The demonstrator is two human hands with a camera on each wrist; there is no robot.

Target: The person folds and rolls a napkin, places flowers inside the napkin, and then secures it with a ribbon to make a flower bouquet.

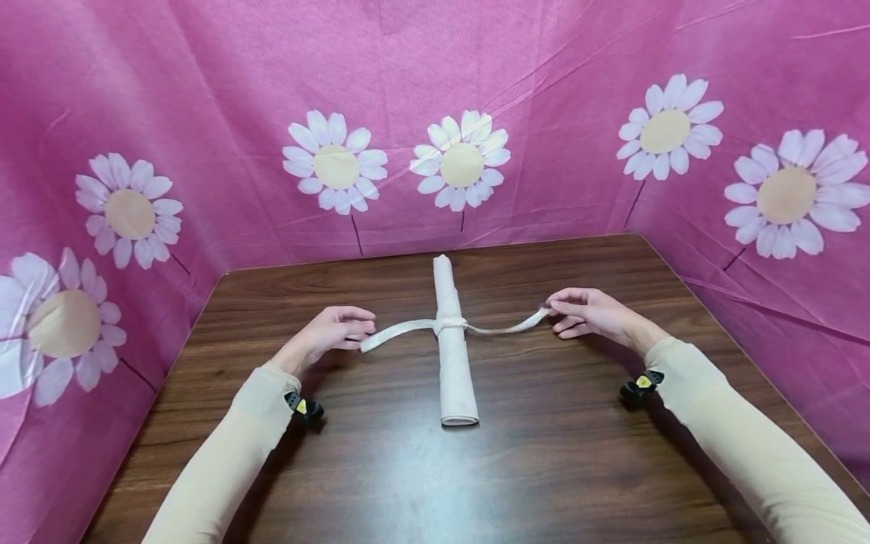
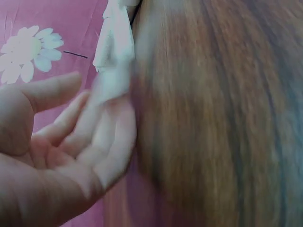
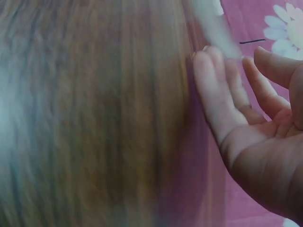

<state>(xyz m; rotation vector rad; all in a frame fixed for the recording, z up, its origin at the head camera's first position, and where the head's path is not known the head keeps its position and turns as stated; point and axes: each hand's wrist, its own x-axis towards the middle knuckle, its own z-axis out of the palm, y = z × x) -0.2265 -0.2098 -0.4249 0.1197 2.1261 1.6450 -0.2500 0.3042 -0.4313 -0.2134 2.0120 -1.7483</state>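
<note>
A rolled white cloth (image 1: 457,370) lies lengthwise on the wooden table, with a narrow pale strap (image 1: 401,329) tied around its middle. The strap's two ends stretch out to the left and right. By the left end is my left hand (image 1: 334,329), fingers loosely extended; in the left wrist view the thumb stands apart from the fingers and the blurred strap (image 2: 113,85) is at the fingertips. My right hand (image 1: 594,313) is at the other end, its fingertips at the strap. The right wrist view shows that strap end (image 3: 218,33) blurred above relaxed fingers, with the thumb apart.
The brown wood-grain table (image 1: 381,483) extends around the roll, its far edge near the roll's top end. A pink curtain (image 1: 231,91) with white daisies hangs behind it and on both sides. Each wrist carries a small black camera.
</note>
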